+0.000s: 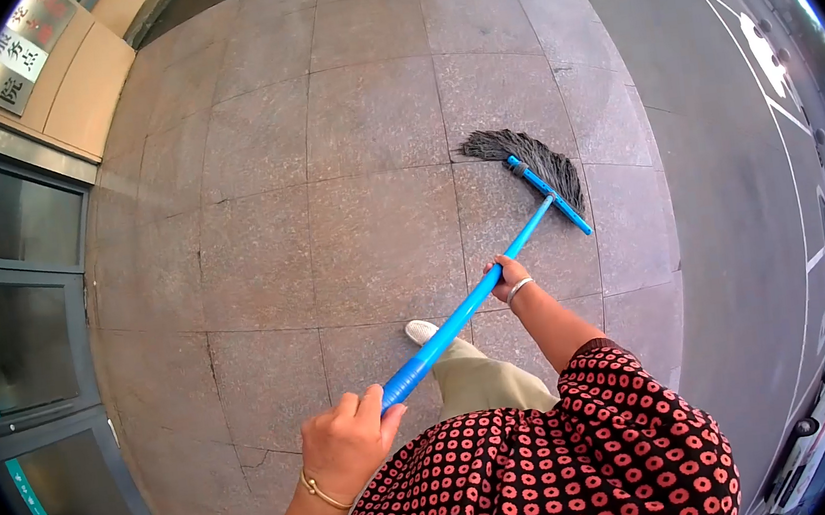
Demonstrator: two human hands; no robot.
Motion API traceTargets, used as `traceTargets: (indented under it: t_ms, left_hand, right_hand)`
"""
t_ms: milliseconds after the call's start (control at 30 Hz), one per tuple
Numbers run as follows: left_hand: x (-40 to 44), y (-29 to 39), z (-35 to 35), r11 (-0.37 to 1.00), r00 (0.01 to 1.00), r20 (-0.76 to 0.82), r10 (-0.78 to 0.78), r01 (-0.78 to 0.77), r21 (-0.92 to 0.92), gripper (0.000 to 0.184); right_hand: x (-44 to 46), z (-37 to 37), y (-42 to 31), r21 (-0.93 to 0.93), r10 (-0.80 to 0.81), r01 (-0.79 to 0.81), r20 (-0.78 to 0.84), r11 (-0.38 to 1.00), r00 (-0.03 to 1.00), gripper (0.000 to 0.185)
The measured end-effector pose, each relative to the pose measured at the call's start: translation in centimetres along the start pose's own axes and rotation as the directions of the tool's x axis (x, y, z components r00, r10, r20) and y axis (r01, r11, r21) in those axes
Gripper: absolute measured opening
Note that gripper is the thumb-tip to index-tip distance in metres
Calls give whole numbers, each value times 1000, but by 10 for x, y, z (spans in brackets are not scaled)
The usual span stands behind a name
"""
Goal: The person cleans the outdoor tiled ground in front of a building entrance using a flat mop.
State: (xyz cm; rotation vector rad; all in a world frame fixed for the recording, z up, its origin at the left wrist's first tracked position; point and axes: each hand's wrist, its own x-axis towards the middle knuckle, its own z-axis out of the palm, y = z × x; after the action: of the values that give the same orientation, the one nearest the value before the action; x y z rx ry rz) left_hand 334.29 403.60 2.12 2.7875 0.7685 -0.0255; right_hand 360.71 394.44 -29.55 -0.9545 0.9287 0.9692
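A mop (461,315) with a bright blue handle slants from my body out to the upper right. Its dark grey strands (554,164) fan over the stone tiles beyond the blue crossbar. My left hand (344,436), with a gold bangle at the wrist, is wrapped around the ribbed grip at the handle's near end. Farther along the handle, my right hand (508,276) grips it, with a silver bangle on that wrist. One light shoe (421,331) shows beneath the handle.
Grey-framed glass doors (24,343) with green strips line the left side, below a wall sign (14,53). Stone paving (369,227) meets a grey road (726,174) with white markings on the right. A white vehicle (818,436) stands at lower right.
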Motion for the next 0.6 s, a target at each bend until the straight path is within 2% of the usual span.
traceTargets:
  t_ms: [67,133,167,200,267,333,367,433,467,500,600]
  left_hand:
    - [-23,18,15,997,997,24,-69,70,-32,25]
    - [-53,36,27,983,967,181,-181,182,11,28]
    - [-73,45,31,980,966,170,-196,197,12,28]
    - [-96,54,33,966,954,155,-258,256,31,28]
    - [-148,79,42,943,935,124,-332,328,45,28]
    - [-211,109,53,871,863,121,-491,481,102,26]
    - [-240,127,57,862,855,116,-505,494,110,26]
    - [-294,163,61,718,706,136,-695,690,89,24]
    - [-318,183,63,696,692,82,-717,709,114,25]
    - [-338,201,63,672,675,28,-737,728,137,25]
    - [-379,253,38,627,628,54,-776,762,160,15]
  right_hand:
    - [7,-28,-4,-48,-27,25,-30,999,999,12]
    - [2,-52,3,-154,-69,31,-251,988,965,8]
    - [1,-63,12,-218,-67,-3,-312,976,948,5]
    - [-6,-73,27,-228,-64,-8,-307,974,950,5]
    - [-19,-94,56,-468,-89,-49,-267,882,960,5]
    - [-28,-116,94,-467,-58,-74,-261,881,964,4]
    - [-31,-129,112,-617,-63,-102,-240,780,969,5]
    - [-46,-157,148,-835,-73,-121,-188,537,979,6]
    - [-57,-169,170,-915,-55,-101,-132,390,990,6]
    - [-70,-182,190,-970,-18,-63,-69,233,997,8]
    - [-108,-216,245,-982,170,123,98,-141,981,14]
